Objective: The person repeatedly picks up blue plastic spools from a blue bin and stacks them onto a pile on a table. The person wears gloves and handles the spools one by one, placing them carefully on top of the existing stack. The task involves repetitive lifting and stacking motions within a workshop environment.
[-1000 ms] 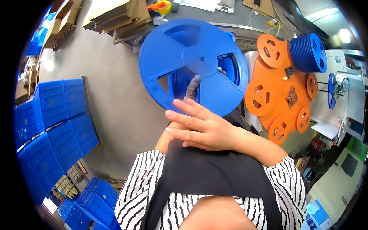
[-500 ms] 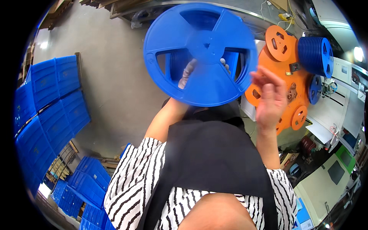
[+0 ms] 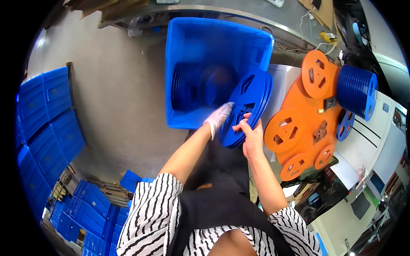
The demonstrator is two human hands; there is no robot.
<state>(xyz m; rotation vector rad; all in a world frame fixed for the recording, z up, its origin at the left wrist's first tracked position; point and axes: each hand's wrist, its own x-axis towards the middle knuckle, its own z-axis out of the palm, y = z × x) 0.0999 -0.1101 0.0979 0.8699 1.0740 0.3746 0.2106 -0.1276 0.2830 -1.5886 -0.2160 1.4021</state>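
Far left, stacked blue crates (image 3: 55, 111), well apart from me. Next, a broad run of grey floor (image 3: 119, 85): most open side for my elbow. Then the blue bin (image 3: 200, 38), mouth toward me, blue reels (image 3: 181, 87) on edge in its left half; interior is partly blurred. Grey desk (image 3: 256, 10) runs past the bin's far edge, so reach that way is limited. My left grip (image 3: 218, 117), pale-gloved, touches the left face of a thin bundle of reels (image 3: 254, 96); fingertips partly hidden, can't tell if clamping or just bracing. Bundle is tilted, overlapping the bin's near right corner; can't tell if it touches the rim. Step in hand, my read: steering the held reels at the bin mouth; in or out, can't tell. Next move calls for discs kept together, tilt controlled, rim cleared. My right grip (image 3: 253, 136), bare, grasps the bundle low on its right. Tight side from there: white box (image 3: 277, 79) just beside the bin, then the orange discs (image 3: 285, 130) on an orange stand (image 3: 305, 145), tall blue reel stack (image 3: 352, 89) at far right.
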